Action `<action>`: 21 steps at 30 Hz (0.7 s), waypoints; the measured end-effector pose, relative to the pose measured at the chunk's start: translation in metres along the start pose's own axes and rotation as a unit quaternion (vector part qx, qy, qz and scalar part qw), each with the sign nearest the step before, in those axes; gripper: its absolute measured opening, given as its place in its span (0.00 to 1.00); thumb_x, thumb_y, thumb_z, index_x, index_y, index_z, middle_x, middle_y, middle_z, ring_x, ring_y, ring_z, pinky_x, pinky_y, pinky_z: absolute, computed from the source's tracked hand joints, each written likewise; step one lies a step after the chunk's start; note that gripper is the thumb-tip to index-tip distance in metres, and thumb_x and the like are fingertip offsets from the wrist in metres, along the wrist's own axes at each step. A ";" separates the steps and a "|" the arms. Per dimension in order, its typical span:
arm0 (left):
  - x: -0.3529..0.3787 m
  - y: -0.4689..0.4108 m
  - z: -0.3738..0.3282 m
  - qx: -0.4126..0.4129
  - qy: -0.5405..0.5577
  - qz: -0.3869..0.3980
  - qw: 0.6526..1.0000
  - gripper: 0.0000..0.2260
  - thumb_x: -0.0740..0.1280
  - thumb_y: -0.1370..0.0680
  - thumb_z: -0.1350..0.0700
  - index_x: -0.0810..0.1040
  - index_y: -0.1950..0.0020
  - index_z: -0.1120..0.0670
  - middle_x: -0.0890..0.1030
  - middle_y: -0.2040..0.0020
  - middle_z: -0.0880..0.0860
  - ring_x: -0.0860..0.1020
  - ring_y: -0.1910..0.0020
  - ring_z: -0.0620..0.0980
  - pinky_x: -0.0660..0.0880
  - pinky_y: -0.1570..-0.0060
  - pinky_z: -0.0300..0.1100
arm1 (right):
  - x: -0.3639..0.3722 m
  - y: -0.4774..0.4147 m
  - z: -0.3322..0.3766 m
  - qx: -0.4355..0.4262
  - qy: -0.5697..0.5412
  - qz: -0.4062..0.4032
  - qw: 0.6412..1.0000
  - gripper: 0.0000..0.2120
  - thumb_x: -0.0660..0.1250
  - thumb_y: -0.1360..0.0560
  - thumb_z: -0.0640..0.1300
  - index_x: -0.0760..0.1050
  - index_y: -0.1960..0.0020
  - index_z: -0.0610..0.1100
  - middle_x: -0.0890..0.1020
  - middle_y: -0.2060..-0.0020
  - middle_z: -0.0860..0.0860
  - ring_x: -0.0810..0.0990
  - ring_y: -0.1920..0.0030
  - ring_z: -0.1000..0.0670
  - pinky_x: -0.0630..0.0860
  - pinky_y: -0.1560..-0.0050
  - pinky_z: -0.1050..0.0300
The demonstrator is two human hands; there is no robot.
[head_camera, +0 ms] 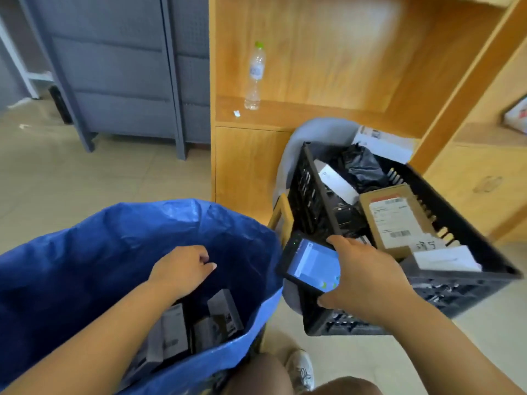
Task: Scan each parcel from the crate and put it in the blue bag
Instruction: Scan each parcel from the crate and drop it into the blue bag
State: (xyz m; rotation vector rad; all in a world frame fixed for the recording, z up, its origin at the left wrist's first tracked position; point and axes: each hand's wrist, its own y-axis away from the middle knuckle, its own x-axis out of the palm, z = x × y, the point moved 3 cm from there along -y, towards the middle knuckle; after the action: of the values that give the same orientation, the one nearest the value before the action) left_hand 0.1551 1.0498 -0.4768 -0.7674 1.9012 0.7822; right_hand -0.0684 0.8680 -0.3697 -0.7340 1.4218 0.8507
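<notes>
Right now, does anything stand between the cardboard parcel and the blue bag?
Yes. The right hand, gripping the scanner, sits over the near corner of the crate, directly between the cardboard parcel and the blue bag.

blue bag (85,252): left side and bottom run off the frame
parcels in bag (225,307): half hidden behind the rim and left forearm (114,320) — can't count them
scanner (310,263): lower right end buried under the right hand (368,277)
box label (393,220): print too small to read
package at right edge (517,115): mostly cut off
</notes>
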 end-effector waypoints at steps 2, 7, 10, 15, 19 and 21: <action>-0.013 0.009 -0.036 0.037 0.018 -0.021 0.999 0.08 0.64 0.23 0.42 0.77 0.52 0.44 0.79 0.49 0.43 0.77 0.47 0.47 0.76 0.47 0.48 | -0.011 0.023 -0.023 0.018 -0.024 -0.024 0.999 0.35 0.72 0.43 0.63 0.63 0.41 0.55 0.72 0.55 0.57 0.72 0.57 0.51 0.68 0.63 0.56; -0.028 0.024 -0.126 0.135 0.076 -0.049 0.987 0.07 0.65 0.24 0.41 0.77 0.56 0.43 0.79 0.56 0.39 0.77 0.53 0.40 0.70 0.56 0.39 | -0.032 0.066 -0.085 0.082 -0.075 -0.087 0.990 0.36 0.73 0.43 0.60 0.62 0.40 0.57 0.70 0.56 0.57 0.71 0.58 0.52 0.69 0.67 0.58; -0.023 0.023 -0.183 0.192 0.119 -0.042 0.973 0.06 0.66 0.24 0.43 0.78 0.58 0.43 0.79 0.59 0.40 0.76 0.57 0.38 0.71 0.59 0.38 | -0.039 0.081 -0.125 0.127 -0.087 -0.125 0.980 0.36 0.73 0.45 0.61 0.62 0.40 0.58 0.70 0.56 0.58 0.71 0.59 0.52 0.67 0.67 0.59; 0.005 0.018 -0.278 0.266 0.152 -0.028 0.951 0.04 0.69 0.26 0.44 0.78 0.58 0.42 0.80 0.60 0.39 0.77 0.59 0.36 0.75 0.59 0.37 | -0.038 0.096 -0.196 0.213 -0.134 -0.206 0.946 0.34 0.73 0.47 0.60 0.66 0.44 0.57 0.72 0.59 0.58 0.72 0.60 0.51 0.68 0.67 0.57; 0.050 0.014 -0.345 0.311 0.150 0.059 0.936 0.15 0.68 0.24 0.45 0.76 0.39 0.46 0.78 0.47 0.42 0.77 0.49 0.42 0.75 0.46 0.43 | -0.027 0.104 -0.243 0.268 -0.182 -0.245 0.914 0.32 0.73 0.48 0.59 0.67 0.47 0.53 0.73 0.59 0.54 0.74 0.59 0.48 0.76 0.60 0.48; 0.074 0.012 -0.371 0.322 0.110 0.119 0.933 0.23 0.64 0.22 0.44 0.67 0.28 0.46 0.72 0.34 0.48 0.73 0.38 0.48 0.70 0.38 0.44 | -0.021 0.108 -0.258 0.285 -0.189 -0.253 0.905 0.31 0.71 0.48 0.60 0.67 0.48 0.53 0.73 0.59 0.55 0.73 0.60 0.48 0.76 0.60 0.48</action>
State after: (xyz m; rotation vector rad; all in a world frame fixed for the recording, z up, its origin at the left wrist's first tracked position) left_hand -0.0701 0.7564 -0.3988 -0.2184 2.2959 0.1701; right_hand -0.2953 0.7044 -0.3510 -0.4176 0.9802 0.1307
